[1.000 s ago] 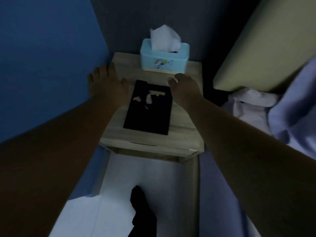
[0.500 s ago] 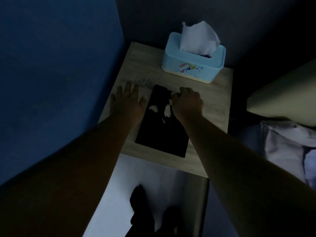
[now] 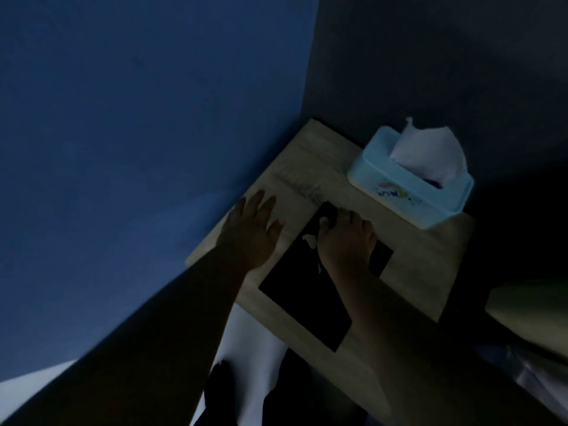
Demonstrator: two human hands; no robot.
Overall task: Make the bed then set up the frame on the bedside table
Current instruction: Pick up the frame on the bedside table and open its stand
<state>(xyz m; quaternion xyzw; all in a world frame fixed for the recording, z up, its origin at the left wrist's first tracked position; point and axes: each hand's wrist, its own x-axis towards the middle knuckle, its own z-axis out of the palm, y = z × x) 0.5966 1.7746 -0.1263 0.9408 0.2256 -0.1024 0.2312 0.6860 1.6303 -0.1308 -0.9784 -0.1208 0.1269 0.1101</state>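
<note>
The frame (image 3: 310,290) lies flat, dark side up, on the bedside table (image 3: 424,272), slanted across the top with its near corner close to the table's front edge. It is not yet standing, so the set-up step remains to be done.

The right hand (image 3: 347,241) rests on the frame's far end, fingers curled over or against the top edge; the light is too poor to tell whether they actually pinch it or only press on it. That placement suits tipping the frame up from its far end.

The left hand (image 3: 252,229) lies flat on the bare table just beside the frame, fingers spread and holding nothing. It appears to serve as a brace and stands ready at the frame's side.

A tissue box (image 3: 412,186) stands at the back of the table, near the right hand but apart from the frame. It limits the room behind, so the frame probably has to stand in front of it.
</note>
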